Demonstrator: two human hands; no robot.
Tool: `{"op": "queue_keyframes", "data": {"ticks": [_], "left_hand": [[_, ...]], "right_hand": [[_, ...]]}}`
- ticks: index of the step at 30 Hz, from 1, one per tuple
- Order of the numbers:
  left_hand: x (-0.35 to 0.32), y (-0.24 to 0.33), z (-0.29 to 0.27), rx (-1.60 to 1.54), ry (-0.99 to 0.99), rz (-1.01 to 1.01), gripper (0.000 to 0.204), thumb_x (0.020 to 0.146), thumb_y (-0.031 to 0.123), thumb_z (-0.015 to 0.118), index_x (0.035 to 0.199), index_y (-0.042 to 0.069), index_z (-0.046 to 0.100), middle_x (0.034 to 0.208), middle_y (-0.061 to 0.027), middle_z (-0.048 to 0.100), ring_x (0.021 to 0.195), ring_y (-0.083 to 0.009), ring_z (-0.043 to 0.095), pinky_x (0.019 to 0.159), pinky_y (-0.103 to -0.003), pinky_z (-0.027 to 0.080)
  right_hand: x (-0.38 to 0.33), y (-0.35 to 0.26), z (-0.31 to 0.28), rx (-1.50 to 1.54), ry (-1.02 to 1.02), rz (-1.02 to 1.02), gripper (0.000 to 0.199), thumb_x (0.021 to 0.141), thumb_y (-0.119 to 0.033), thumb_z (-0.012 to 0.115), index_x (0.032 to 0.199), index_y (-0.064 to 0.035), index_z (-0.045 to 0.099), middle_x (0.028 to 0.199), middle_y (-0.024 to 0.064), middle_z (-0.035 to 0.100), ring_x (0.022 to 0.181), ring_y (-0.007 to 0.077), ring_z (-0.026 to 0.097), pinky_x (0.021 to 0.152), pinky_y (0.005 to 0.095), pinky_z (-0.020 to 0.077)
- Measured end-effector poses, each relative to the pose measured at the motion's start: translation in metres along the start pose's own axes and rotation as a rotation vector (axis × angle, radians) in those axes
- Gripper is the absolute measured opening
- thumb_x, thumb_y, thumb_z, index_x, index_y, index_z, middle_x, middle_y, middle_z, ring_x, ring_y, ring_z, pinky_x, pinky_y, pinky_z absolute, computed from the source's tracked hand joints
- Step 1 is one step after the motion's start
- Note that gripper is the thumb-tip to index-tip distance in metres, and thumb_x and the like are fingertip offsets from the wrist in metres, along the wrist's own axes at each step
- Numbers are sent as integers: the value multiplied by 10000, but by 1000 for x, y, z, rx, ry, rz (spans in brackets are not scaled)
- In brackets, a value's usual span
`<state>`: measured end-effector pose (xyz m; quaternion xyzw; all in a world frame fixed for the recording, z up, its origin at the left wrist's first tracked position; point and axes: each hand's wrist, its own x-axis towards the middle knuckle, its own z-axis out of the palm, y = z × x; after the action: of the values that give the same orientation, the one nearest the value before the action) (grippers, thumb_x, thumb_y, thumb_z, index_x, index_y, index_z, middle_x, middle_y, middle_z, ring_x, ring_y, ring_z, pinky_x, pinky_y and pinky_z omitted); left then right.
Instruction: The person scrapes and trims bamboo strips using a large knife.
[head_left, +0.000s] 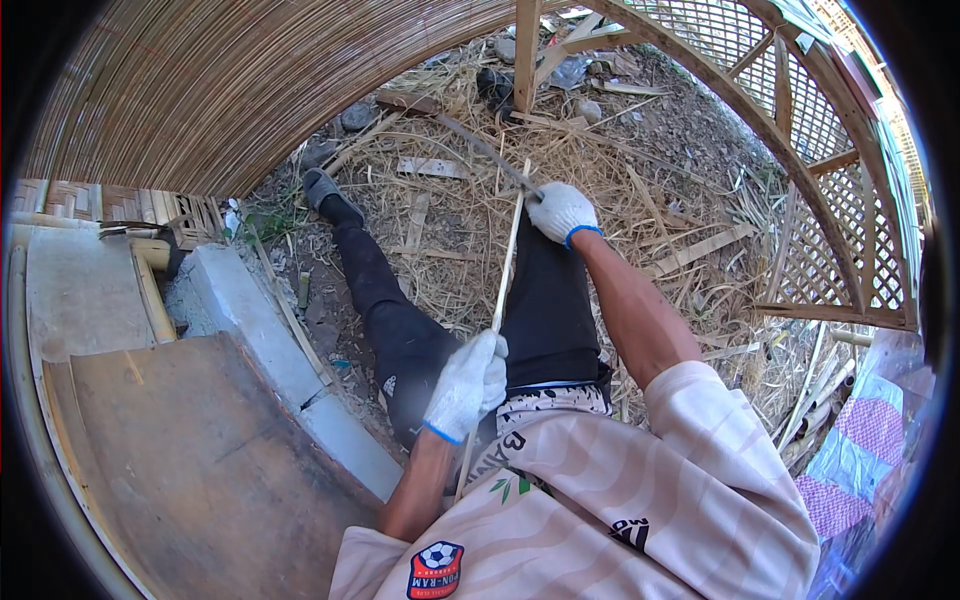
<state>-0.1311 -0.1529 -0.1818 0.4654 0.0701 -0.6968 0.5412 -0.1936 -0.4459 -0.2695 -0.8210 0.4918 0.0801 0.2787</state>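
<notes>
My left hand [468,382], in a white knitted glove with a blue cuff, is closed around a long, thin bamboo strip [509,262]. The strip runs from my waist up past my right knee. My right hand [563,212], gloved alike, rests over that knee, closed on the near end of a long knife [487,150] with a narrow grey blade. That blade crosses the strip close to its far tip. Beyond the blade's far end lies a brown piece of wood [408,101]; I cannot tell whether they are joined.
Straw and shavings [450,220] litter the ground, with flat wood scraps [432,167] among them. A curved slatted bamboo screen [200,90] rises at left, above a concrete ledge [260,310] and a brown board [200,450]. A lattice frame [820,170] stands right, near bamboo poles [822,405].
</notes>
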Motion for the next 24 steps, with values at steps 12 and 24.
{"op": "queue_keyframes", "data": {"ticks": [12, 24], "left_hand": [[0, -4, -29, -237, -131, -92, 362, 1109, 401, 378, 1042, 110, 583, 591, 94, 275, 404, -42, 246, 361, -223, 254], [20, 11, 6, 261, 128, 73, 346, 1087, 352, 420, 889, 95, 541, 585, 81, 350, 405, -33, 291, 366, -236, 229]], "right_hand": [[-2, 15, 5, 207, 74, 22, 446, 953, -417, 498, 1025, -53, 746, 997, 229, 724, 969, 422, 688, 897, 510, 526], [-10, 1, -8, -114, -39, -89, 332, 886, -363, 580, 1013, -115, 759, 1031, 169, 739, 975, 375, 702, 876, 489, 551]]}}
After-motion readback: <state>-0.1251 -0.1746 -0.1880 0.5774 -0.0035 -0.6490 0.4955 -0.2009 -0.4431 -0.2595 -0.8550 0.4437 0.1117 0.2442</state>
